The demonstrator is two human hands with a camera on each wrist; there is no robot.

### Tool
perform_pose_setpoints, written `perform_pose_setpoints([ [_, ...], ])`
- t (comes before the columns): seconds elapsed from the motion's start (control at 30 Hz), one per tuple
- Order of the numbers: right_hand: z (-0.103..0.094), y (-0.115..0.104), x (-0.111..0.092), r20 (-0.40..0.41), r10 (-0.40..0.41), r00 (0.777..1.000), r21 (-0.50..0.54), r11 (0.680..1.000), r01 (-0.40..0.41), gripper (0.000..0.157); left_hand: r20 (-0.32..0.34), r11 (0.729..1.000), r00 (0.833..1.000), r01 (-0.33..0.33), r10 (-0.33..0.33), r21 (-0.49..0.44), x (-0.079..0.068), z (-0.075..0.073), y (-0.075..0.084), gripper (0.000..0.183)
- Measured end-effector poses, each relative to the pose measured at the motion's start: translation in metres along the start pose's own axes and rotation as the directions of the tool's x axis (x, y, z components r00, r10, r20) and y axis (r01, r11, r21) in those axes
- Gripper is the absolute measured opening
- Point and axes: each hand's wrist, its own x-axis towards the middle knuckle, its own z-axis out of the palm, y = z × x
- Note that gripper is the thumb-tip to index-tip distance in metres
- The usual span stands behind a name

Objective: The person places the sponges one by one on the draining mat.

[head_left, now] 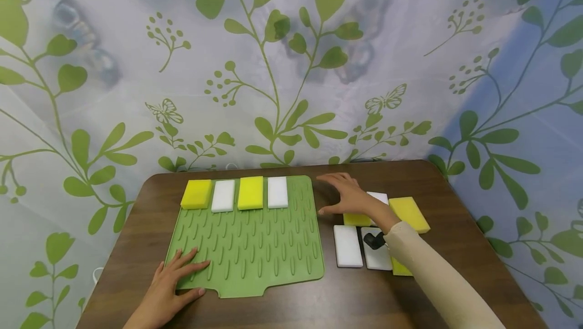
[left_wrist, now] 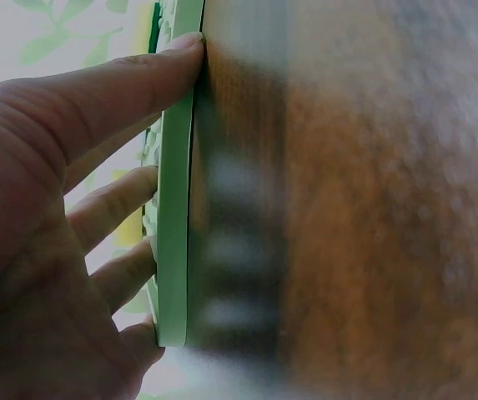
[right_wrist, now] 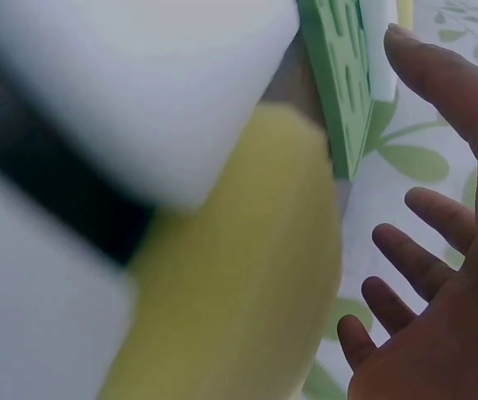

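Observation:
A green ridged mat lies on the table. Along its far edge stand a yellow sponge, a white sponge, a second yellow sponge and another white one, side by side in alternating colours. My left hand rests with spread fingers on the mat's near left corner; the left wrist view shows its thumb at the mat's edge. My right hand is held empty, fingers apart, between the mat and loose sponges on the right. Nearest to it is a yellow sponge, partly hidden by the hand.
More loose sponges lie right of the mat: white ones in front, a yellow sponge at the far right, others partly covered by the right forearm. The brown table ends at a leaf-patterned curtain.

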Motion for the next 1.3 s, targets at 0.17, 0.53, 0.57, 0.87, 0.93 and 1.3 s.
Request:
perform_pose_setpoints([
  [0.17, -0.009, 0.017, -0.024, -0.023, 0.038, 0.999, -0.003, 0.999, -0.038, 0.102, -0.010, 1.000, 1.000, -0.016, 0.016, 0.000, 0.000, 0.002, -0.004, 0.062],
  [0.53, -0.020, 0.041, -0.073, -0.014, 0.127, 0.992, -0.020, 0.992, -0.128, 0.108, 0.034, 1.000, 0.999, 0.022, -0.022, 0.011, 0.000, -0.002, 0.004, 0.060],
  [0.57, -0.020, 0.042, -0.076, -0.015, 0.131, 0.991, -0.023, 0.991, -0.131, 0.109, 0.033, 1.000, 0.999, 0.021, -0.021, 0.009, 0.001, -0.002, 0.003, 0.060],
  [0.87, -0.019, 0.051, -0.092, -0.030, 0.150, 0.988, -0.043, 0.988, -0.151, 0.107, 0.040, 1.000, 0.999, 0.028, -0.027, -0.004, 0.000, -0.001, 0.002, 0.060],
  [0.93, -0.018, 0.053, -0.092, -0.036, 0.147, 0.988, -0.040, 0.988, -0.149, 0.105, 0.039, 1.000, 0.999, 0.027, -0.027, 0.000, -0.001, -0.001, 0.002, 0.060],
  [1.3, -0.018, 0.054, -0.094, -0.046, 0.154, 0.987, -0.023, 0.988, -0.156, 0.101, 0.031, 1.000, 0.999, 0.020, -0.019, -0.020, 0.000, 0.000, 0.001, 0.060],
])
